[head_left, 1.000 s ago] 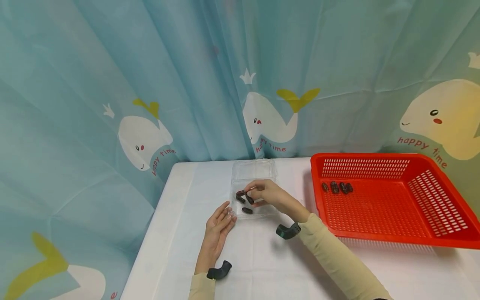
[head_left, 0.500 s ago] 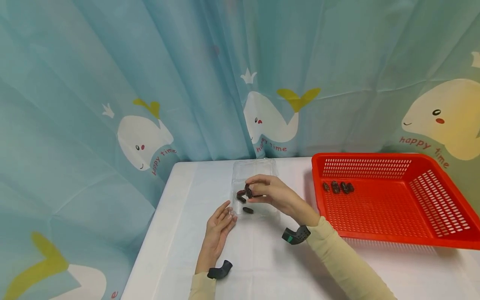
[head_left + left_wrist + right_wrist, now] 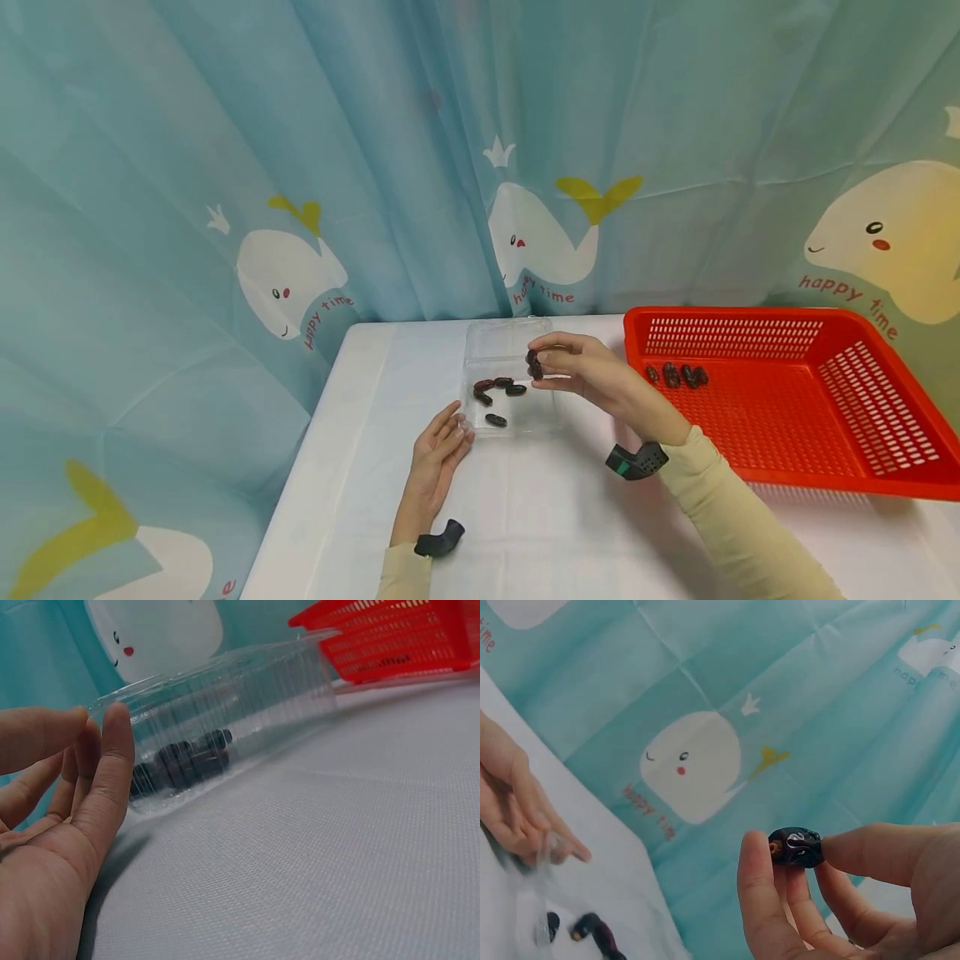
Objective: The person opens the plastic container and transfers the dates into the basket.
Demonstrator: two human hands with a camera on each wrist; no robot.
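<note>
My right hand (image 3: 600,379) pinches a dark, glossy date (image 3: 796,847) between thumb and fingertips. In the head view it hangs over the right side of a clear plastic box (image 3: 534,415) whose hinged lid (image 3: 506,337) lies back toward the curtain. Several more dates (image 3: 515,389) are in the box, mostly toward its left and middle. My left hand (image 3: 433,458) rests on the table at the box's front left corner, its thumb and forefinger pinching the rim, as the left wrist view shows.
A red perforated basket (image 3: 750,425) stands to the right, with several dates (image 3: 671,375) lined up at its left end. A white cloth (image 3: 555,525) covers the table. Behind it hangs a blue-green curtain (image 3: 420,167) printed with whales.
My right hand has lifted a date up out of the box and carried it rightward, uncovering other dates beneath. The left hand has stayed at the box's corner.
</note>
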